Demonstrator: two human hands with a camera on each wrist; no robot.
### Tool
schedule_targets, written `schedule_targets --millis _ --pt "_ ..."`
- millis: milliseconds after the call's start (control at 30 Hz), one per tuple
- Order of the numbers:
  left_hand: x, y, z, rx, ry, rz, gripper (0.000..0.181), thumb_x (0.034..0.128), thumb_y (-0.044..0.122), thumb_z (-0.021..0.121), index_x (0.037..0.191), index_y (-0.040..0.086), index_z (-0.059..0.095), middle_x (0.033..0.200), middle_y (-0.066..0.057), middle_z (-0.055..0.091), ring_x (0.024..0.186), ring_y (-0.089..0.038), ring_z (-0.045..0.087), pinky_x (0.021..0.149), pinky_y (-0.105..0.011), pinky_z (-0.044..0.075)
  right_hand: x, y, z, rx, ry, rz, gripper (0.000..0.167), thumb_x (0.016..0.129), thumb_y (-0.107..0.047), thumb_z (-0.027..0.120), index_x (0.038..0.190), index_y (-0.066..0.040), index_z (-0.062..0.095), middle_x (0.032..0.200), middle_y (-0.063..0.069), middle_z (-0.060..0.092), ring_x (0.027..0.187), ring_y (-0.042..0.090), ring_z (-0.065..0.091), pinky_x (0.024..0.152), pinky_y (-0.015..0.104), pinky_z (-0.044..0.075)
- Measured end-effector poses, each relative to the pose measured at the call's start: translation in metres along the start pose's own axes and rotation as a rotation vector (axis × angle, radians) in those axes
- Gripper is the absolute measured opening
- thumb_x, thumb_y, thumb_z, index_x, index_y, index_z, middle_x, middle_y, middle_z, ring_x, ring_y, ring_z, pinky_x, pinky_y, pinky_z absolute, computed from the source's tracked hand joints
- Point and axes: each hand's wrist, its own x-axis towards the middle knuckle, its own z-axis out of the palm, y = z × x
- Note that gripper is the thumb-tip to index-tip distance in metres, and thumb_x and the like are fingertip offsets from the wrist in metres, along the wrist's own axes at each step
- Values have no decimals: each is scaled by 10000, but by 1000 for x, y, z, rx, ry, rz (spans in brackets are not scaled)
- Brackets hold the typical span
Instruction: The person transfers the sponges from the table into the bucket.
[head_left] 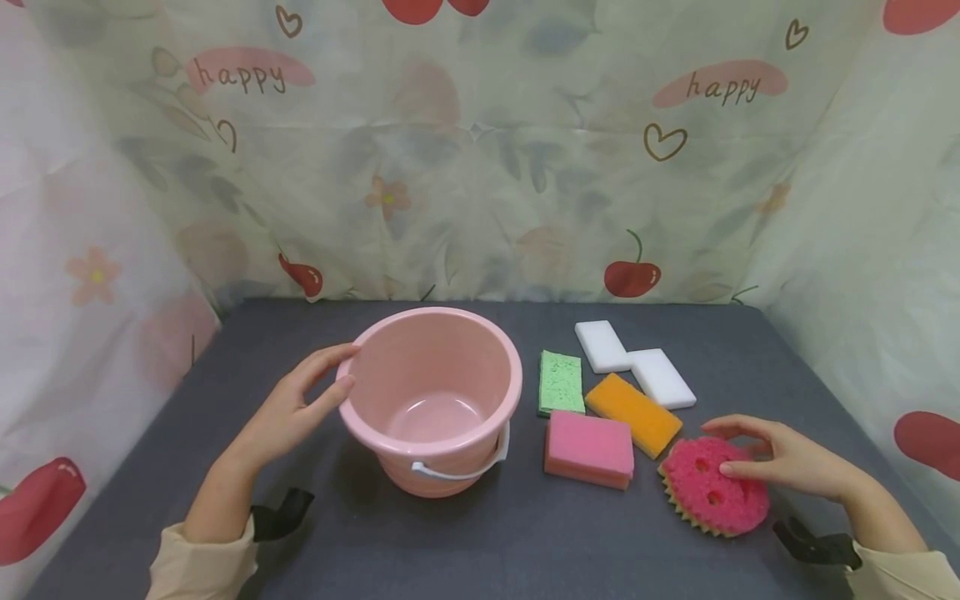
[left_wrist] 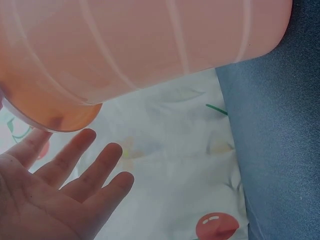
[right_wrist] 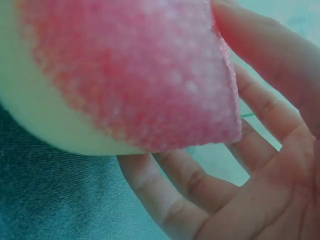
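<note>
A pink bucket [head_left: 442, 479] stands upright on the dark table, its white handle [head_left: 461, 475] hanging at the front. My left hand [head_left: 288, 412] touches the left side of its rim with thumb and index finger; in the left wrist view, the other fingers [left_wrist: 100, 170] are spread and nearly straight beside the bucket wall [left_wrist: 140, 45]. At the right, my right hand [head_left: 795, 462] grips a round pink scrub sponge [head_left: 693, 496] with holes and a yellowish scalloped underside. Its thumb lies over the top, while fingers [right_wrist: 150, 190] reach the pale edge in the right wrist view.
Between bucket and right hand lie a green sponge [head_left: 561, 382], a pink rectangular sponge [head_left: 589, 446], an orange sponge [head_left: 633, 414] and two white sponges [head_left: 602, 346]. Patterned cloth [head_left: 480, 167] encloses the table [head_left: 450, 550] at the back and sides.
</note>
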Motion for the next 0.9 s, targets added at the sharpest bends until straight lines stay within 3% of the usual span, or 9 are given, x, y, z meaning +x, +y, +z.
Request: schedule_targets --millis 267,367,500,733,900 --pt "1 -4 0 7 -7 -17 426 934 198 556 1348 145 472 1370 -82 483 1200 68 400 943 -10 278 1 -5 -4 -58 59 13 511 843 -286 673 1283 -82 512 1208 120 590 949 -112 482 732 209 493" --pt "1 -5 0 13 -8 -20 430 933 196 557 1351 141 468 1372 -82 481 1206 41 411 940 -11 284 2 -8 -8 -65 74 22 526 839 -285 677 1290 -77 503 1219 135 582 954 -94 487 722 218 496" --pt "1 -3 0 10 -9 -19 430 934 192 555 1352 138 468 1372 -92 480 1227 -58 432 938 -11 284 2 -12 -11 -67 112 18 530 828 -278 690 1283 -77 506 1214 144 577 977 -10 523 702 222 507" --pt "0 -2 1 -19 -1 -6 420 934 174 553 1345 127 477 1367 -110 486 1223 -47 431 946 -3 277 3 -22 -18 -53 154 -22 514 836 -249 685 1281 -63 506 1203 181 566 978 182 574 662 233 535" --pt "0 -3 0 -9 -8 -18 427 937 194 552 1352 135 468 1370 -92 482 1237 -93 437 941 -10 286 4 -28 -23 -59 182 -63 493 841 -219 681 1276 -65 506 1188 132 572 940 81 576 643 236 542"
